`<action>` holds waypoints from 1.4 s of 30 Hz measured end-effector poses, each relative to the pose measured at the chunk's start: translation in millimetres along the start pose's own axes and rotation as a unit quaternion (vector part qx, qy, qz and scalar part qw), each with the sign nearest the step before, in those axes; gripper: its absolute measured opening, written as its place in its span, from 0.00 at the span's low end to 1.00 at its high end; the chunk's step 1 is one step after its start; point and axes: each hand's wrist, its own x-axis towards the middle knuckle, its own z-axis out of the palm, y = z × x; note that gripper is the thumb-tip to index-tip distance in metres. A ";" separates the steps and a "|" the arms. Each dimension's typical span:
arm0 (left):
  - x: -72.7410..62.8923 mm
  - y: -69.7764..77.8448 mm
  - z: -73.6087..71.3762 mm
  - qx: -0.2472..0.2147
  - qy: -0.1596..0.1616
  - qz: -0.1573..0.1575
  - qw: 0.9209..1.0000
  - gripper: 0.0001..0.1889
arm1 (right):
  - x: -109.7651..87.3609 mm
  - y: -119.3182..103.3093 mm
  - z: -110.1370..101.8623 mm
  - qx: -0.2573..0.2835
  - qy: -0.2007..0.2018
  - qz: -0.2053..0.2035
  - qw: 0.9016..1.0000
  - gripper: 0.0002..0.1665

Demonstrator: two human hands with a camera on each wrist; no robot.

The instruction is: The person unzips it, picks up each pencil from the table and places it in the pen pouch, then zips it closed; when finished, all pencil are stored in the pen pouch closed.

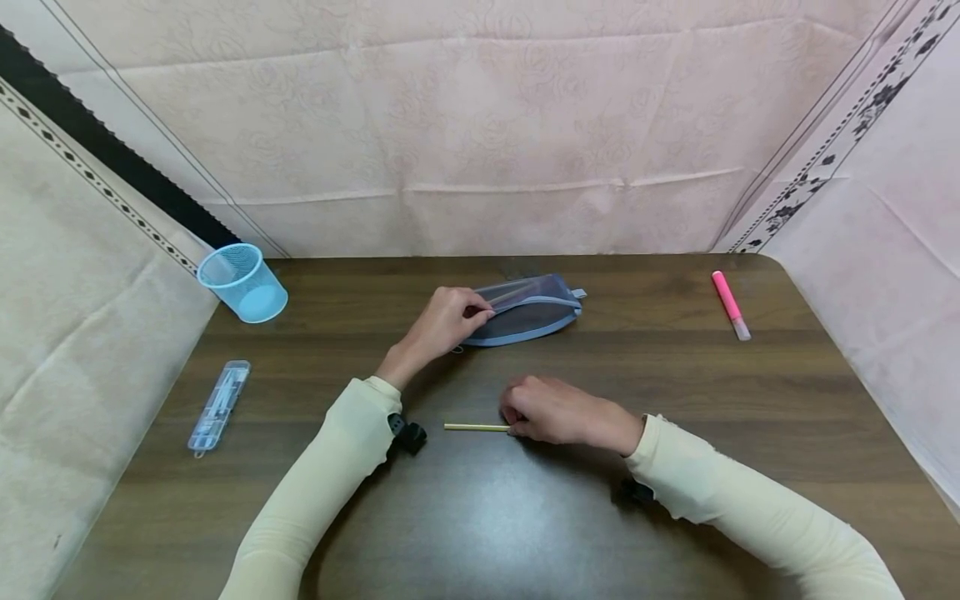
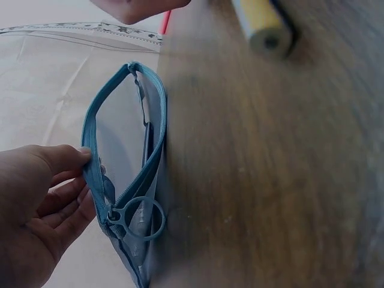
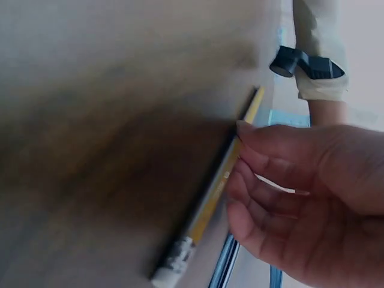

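My left hand pinches the rim of a blue zippered mesh pencil pouch between thumb and fingers. The pouch's mouth gapes in the left wrist view, where its ring-shaped zipper pull hangs at the near end. Something dark and slim shows inside, its kind unclear. Nearer the front, my right hand pinches a yellow and black striped pencil low over the table. One pencil end carries a white eraser; the other, in the left wrist view, looks flat and unsharpened.
A light blue mesh cup stands at the back left of the wooden table. Below it lies a clear blue slim case, contents unclear. Toward the back right is a pink marker. Pale cloth hangs behind the table.
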 end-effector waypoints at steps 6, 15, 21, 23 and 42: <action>-0.5 -1.2 1.2 0.000 -0.001 0.002 1.000 0.08 | -0.6 2.8 -8.3 0.087 -0.075 -0.007 0.993 0.08; 1.3 -2.2 1.2 0.003 0.001 0.009 1.000 0.08 | -4.5 13.5 -19.3 0.302 -0.109 -0.086 0.943 0.07; 1.4 -2.3 0.9 0.002 0.005 0.010 1.000 0.07 | -6.3 24.0 -23.6 0.475 -0.060 -0.081 0.874 0.14; 1.1 -1.5 0.6 0.001 0.004 0.008 1.000 0.08 | -6.3 27.7 -22.9 0.547 -0.034 -0.066 0.834 0.10; 1.9 0.0 -0.2 0.015 -0.004 -0.005 1.000 0.08 | 1.1 51.9 4.5 0.779 0.042 0.098 0.617 0.15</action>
